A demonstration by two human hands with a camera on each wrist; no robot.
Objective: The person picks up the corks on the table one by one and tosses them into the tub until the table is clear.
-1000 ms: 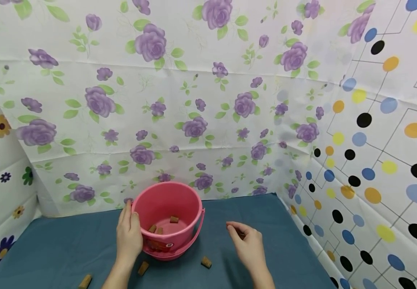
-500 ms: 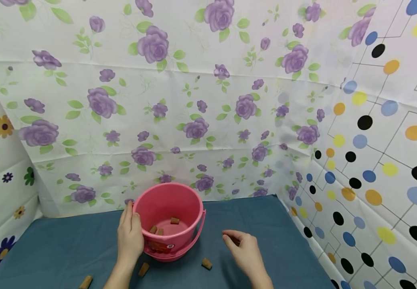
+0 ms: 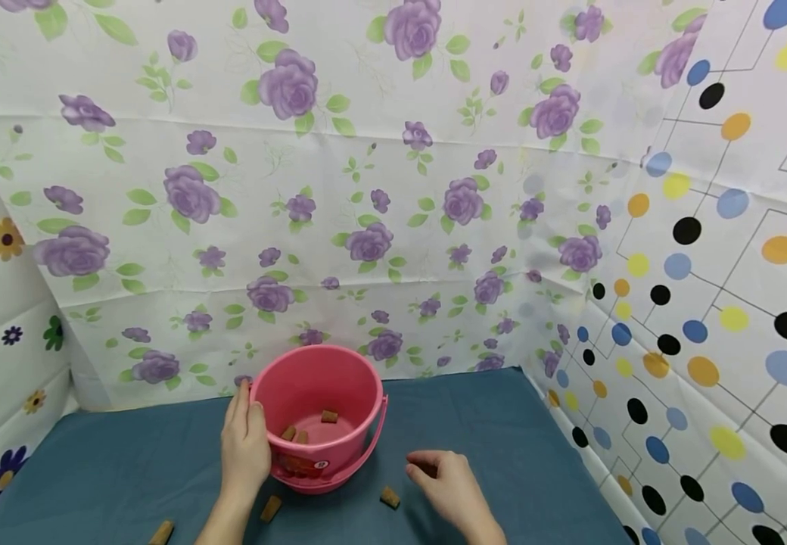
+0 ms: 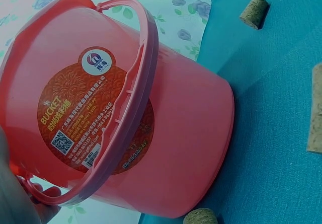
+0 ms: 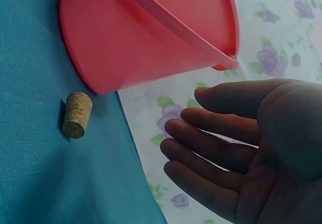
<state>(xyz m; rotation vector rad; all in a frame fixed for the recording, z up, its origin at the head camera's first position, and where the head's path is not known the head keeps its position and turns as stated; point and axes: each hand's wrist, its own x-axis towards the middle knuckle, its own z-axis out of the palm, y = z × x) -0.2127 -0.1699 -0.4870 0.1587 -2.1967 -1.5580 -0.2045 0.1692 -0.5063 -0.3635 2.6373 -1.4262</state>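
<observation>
A pink bucket (image 3: 328, 454) stands on the blue cloth, its handle lowered across the front. My left hand (image 3: 246, 446) rests along its left side, straight fingers against the outside at the rim; in the left wrist view the fingertips (image 4: 48, 199) show beside the handle joint. Several corks (image 3: 328, 416) lie inside the bucket. My right hand (image 3: 449, 488) hovers to the right of the bucket, fingers loosely bent; in the right wrist view no object shows between thumb and fingers. Nearest to it is a cork (image 5: 77, 115) on the cloth.
Another cork (image 3: 271, 508) lies in front of the bucket, beside my left wrist. A further cork (image 3: 162, 532) sits at the near left edge of the view. Behind the cloth hangs a flowered sheet (image 3: 366, 182); a dotted sheet (image 3: 727, 257) closes off the right.
My right hand has moved left and nearer to me, toward the cork on the cloth. My left hand stays on the bucket, and the bucket and corks have not moved.
</observation>
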